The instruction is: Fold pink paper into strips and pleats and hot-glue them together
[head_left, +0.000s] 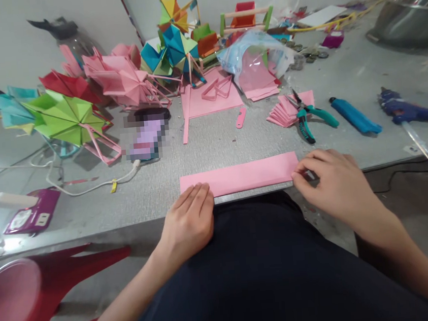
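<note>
A long folded strip of pink paper (250, 174) lies along the front edge of the table. My left hand (190, 212) rests on its left end, fingers stretched out flat and holding nothing. At the other end, my right hand (328, 178) pinches the strip's corner between thumb and forefinger. Beyond the strip are a fanned stack of pink paper pieces (281, 114), teal-handled pliers (308, 113) and a small pink blade holder (241, 118). A pink sheet (213, 106) with folded paper triangles on it sits further back.
Folded paper wheels (72, 117) in several colours crowd the back left. A phone (147, 136) with a white cable lies left of centre. On the right are a blue wrapped tool (356, 115), a glue gun (404, 108) and a metal bowl (406, 16). A red stool (15, 300) stands below left.
</note>
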`<state>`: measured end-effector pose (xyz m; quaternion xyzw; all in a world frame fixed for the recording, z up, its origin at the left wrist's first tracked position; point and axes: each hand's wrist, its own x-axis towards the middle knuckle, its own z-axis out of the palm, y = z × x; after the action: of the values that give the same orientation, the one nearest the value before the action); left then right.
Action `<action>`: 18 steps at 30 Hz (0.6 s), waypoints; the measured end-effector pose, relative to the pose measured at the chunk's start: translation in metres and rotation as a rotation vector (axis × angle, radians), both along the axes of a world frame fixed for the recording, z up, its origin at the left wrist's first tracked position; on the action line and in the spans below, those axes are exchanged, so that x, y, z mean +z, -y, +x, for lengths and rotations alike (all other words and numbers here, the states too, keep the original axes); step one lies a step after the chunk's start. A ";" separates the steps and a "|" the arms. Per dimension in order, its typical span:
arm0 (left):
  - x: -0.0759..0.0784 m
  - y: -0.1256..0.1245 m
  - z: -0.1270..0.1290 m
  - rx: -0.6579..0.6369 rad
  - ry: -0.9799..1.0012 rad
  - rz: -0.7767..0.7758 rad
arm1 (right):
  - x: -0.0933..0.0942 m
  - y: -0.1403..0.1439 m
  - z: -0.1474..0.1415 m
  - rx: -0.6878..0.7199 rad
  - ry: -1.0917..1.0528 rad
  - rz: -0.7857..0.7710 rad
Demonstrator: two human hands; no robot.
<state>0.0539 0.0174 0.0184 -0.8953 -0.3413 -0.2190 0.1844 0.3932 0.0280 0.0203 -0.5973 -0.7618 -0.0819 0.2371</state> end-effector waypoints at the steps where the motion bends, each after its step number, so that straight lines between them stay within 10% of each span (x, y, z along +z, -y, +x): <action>1: -0.003 0.001 0.003 0.000 0.003 0.001 | 0.000 0.000 0.000 0.004 0.003 0.004; 10: -0.023 0.003 0.009 0.004 0.107 -0.150 | 0.008 0.005 -0.001 0.097 0.026 0.016; 18: -0.022 0.001 0.008 -0.012 0.080 -0.124 | 0.006 -0.001 -0.069 0.596 0.104 -0.059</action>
<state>0.0619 0.0165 -0.0038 -0.8974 -0.3561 -0.2343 0.1136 0.3242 0.0290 0.0261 -0.3490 -0.9167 -0.0167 0.1939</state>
